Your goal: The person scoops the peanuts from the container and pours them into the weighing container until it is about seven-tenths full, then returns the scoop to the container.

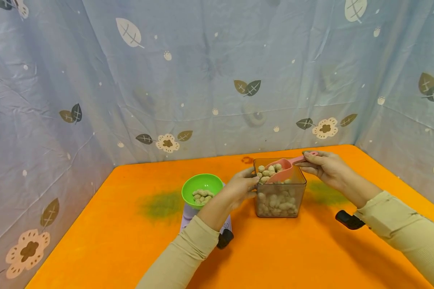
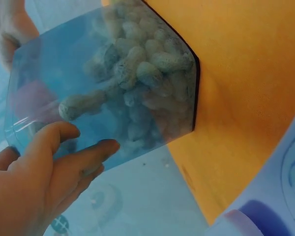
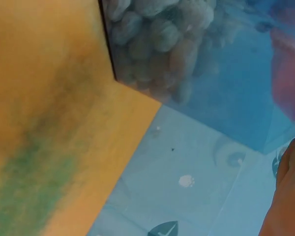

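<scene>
A pink scoop (image 1: 283, 171) tilts down into a square see-through container (image 1: 280, 200), with peanuts (image 1: 267, 173) at its mouth. My right hand (image 1: 323, 164) pinches the scoop's handle above the container's right rim. More peanuts (image 2: 137, 69) fill the lower part of the container, seen through its wall. At the left side, my left hand (image 1: 240, 186) holds the container near the rim, fingers (image 2: 96, 152) on its wall. In the right wrist view, only part of the right hand (image 3: 287, 191) shows, and the scoop is a pink blur behind the wall.
A green bowl (image 1: 191, 188) with several peanuts stands on a light purple scale (image 1: 187, 214), left of the container and partly behind the left forearm. The orange table (image 1: 123, 224) ends at a patterned blue curtain (image 1: 209, 80) behind and on both sides.
</scene>
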### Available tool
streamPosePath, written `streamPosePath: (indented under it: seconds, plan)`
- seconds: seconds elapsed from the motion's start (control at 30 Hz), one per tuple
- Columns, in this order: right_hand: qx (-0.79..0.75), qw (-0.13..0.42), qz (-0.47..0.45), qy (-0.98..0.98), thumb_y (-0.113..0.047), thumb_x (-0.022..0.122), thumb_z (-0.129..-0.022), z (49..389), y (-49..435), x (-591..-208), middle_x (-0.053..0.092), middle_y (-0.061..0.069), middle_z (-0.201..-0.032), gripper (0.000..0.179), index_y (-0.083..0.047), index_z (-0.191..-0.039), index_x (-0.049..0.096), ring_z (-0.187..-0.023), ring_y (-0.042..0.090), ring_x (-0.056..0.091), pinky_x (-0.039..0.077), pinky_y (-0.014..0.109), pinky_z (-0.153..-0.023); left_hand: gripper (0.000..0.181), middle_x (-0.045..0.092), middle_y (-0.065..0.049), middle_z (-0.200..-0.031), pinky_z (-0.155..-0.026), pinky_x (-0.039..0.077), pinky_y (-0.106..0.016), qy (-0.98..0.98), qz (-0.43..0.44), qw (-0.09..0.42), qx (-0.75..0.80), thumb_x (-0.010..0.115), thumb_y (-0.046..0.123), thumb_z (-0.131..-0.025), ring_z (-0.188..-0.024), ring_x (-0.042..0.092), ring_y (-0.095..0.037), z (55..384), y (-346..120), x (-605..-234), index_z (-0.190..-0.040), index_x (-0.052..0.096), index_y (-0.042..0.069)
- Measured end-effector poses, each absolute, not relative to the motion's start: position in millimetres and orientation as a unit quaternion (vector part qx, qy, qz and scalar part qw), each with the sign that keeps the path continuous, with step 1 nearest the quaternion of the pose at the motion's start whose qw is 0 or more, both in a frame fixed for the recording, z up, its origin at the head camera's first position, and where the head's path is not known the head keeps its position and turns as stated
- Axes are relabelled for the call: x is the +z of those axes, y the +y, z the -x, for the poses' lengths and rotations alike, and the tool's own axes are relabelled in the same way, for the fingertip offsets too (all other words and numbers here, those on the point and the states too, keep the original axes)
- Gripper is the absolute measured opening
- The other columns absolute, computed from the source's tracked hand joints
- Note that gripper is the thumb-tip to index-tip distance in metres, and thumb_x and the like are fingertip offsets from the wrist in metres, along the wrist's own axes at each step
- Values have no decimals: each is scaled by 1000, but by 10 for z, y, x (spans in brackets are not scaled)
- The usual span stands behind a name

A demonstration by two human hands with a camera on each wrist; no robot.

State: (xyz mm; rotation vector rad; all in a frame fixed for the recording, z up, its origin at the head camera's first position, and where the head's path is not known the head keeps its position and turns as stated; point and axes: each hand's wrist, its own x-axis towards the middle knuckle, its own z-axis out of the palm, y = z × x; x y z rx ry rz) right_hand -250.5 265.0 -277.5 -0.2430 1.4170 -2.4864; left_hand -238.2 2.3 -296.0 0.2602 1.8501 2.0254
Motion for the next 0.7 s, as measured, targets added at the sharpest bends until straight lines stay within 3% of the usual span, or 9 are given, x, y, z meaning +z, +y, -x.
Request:
streamPosePath:
  seconds: [0.7]
  plan:
    - [-883, 126, 132, 432, -2, 43, -101, 2412, 2882, -2764, 71, 20, -93, 28, 5, -93, 69, -86, 26, 71, 59, 29, -76, 52, 30, -26, -150, -107, 41, -46, 671, -85, 178, 715, 46, 6, -103, -138, 32, -43, 2327, -15, -2940, -151, 28, 0]
